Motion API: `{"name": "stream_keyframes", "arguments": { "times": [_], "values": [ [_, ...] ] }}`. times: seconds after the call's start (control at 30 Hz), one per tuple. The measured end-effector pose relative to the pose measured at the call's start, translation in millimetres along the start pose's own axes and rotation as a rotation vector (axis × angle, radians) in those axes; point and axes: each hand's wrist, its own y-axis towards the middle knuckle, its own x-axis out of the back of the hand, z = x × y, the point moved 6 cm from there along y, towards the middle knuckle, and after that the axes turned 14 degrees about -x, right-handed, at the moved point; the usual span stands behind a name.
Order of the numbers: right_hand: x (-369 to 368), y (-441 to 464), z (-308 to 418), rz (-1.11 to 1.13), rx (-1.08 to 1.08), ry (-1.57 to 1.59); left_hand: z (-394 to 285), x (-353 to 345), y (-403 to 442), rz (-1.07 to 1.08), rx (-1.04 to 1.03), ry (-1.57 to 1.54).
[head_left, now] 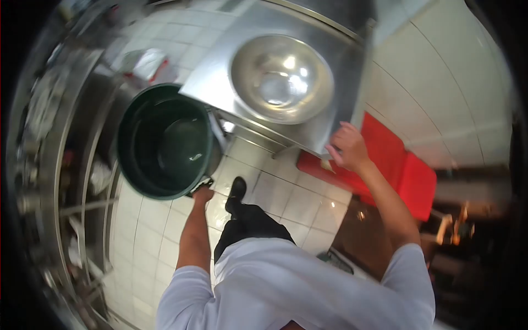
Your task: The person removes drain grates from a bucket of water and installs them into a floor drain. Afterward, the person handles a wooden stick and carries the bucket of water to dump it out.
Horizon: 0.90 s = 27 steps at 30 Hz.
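Note:
A large round dark-green bin (127, 159) stands on the tiled floor at the left, looking wet or shiny inside at the bottom. My left hand (203, 194) is closed at its near side, just below the rim, around a dark piece that looks like its handle. Part of that grip is hidden. At the near right corner of the steel table (212, 82), my right hand (348, 146) rests against the edge with thumb and fingers apart, holding nothing. A wide steel bowl (242, 82) sits on the table, with bright reflections in it.
Beneath and beside the table's right end is a red box-like object (379, 159) along the tiled wall. Metal shelving (71, 137) with blurred items lines the left. Beyond the bin lies a whitish plastic bag (148, 63). My dark shoe (237, 190) is on the tiles.

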Motion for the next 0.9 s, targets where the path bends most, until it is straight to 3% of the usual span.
{"name": "stream_keyframes", "arguments": {
  "times": [0.13,0.5,0.7,0.8,0.9],
  "values": [
    [-9.0,2.3,0.8,0.093,0.060,-0.029,-38.1,-15.0,-39.9,-0.130,0.129,-0.069],
    [-13.1,-11.5,-16.2,0.020,0.156,-0.040,-131.7,-82.7,-63.0,-0.132,0.245,-0.166],
    [-3.4,-25.8,-44.5,-0.049,0.163,0.249,-188.5,-147.7,-48.3,-0.124,0.247,-0.176],
    [25.8,-64.3,-83.4,-0.247,0.151,0.523,-217.7,-176.5,-38.6,-0.162,0.310,-0.130],
    [-12.5,-151.2,-187.8,-0.084,-0.078,0.518,-241.5,-204.4,-25.8,-0.103,0.359,-0.135]
  ]
}}
